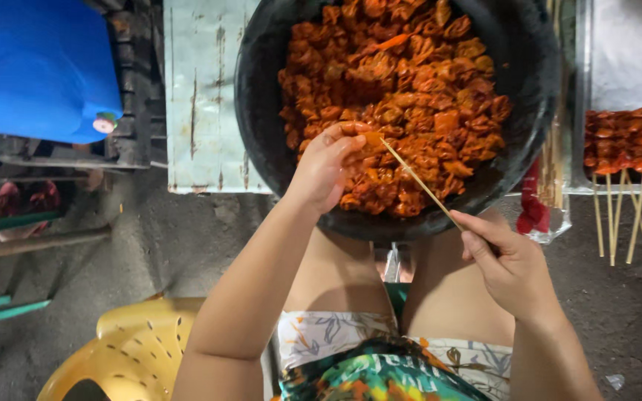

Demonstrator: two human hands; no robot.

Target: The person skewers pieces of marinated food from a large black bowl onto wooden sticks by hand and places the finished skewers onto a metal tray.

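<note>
A big black basin (261, 111) holds a heap of orange-red marinated meat pieces (403, 82). My left hand (325, 167) pinches one meat piece (371, 141) over the near side of the basin. My right hand (507, 260) grips the lower end of a thin bamboo skewer (421, 183), whose tip meets the pinched piece. Both hands hover above my knees, just in front of the basin.
A metal tray (585, 96) at the right carries finished meat skewers (626, 141), their sticks hanging over its edge. Loose bamboo sticks (555, 160) lie beside the basin. A yellow plastic chair (131, 349) stands lower left, a blue container (39, 67) upper left.
</note>
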